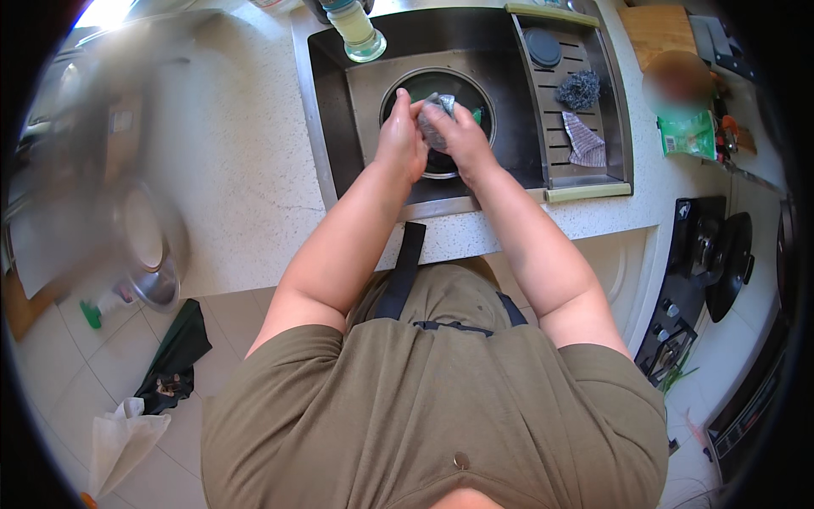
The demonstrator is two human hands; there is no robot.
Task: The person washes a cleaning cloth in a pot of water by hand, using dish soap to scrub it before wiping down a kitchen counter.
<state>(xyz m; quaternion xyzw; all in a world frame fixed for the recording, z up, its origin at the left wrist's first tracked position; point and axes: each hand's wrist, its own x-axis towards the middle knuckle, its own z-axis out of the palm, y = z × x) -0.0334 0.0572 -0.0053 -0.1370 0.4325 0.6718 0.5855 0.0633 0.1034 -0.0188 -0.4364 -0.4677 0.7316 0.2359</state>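
Note:
In the sink basin (515, 133), both of my hands are close together above a round metal-rimmed bowl (389, 95). My right hand (463, 137) grips a crumpled grey cloth or scouring pad (434, 130) with a shiny, pale blue-silver patch at its top. My left hand (400, 137) is wet, its thumb raised and its palm turned towards the pad. Whether its fingers hold anything is hidden. Something green (477, 115) shows in the dark bowl beside my right fingers.
Right of the basin, a slotted metal tray (554, 175) carries a dark round lid (542, 48), a steel-wool scrubber (579, 90) and a striped cloth (584, 141). A clear-ended bottle (361, 38) overhangs the basin's far left. Beyond is a knife (734, 63); a gas hob (664, 312) lies right.

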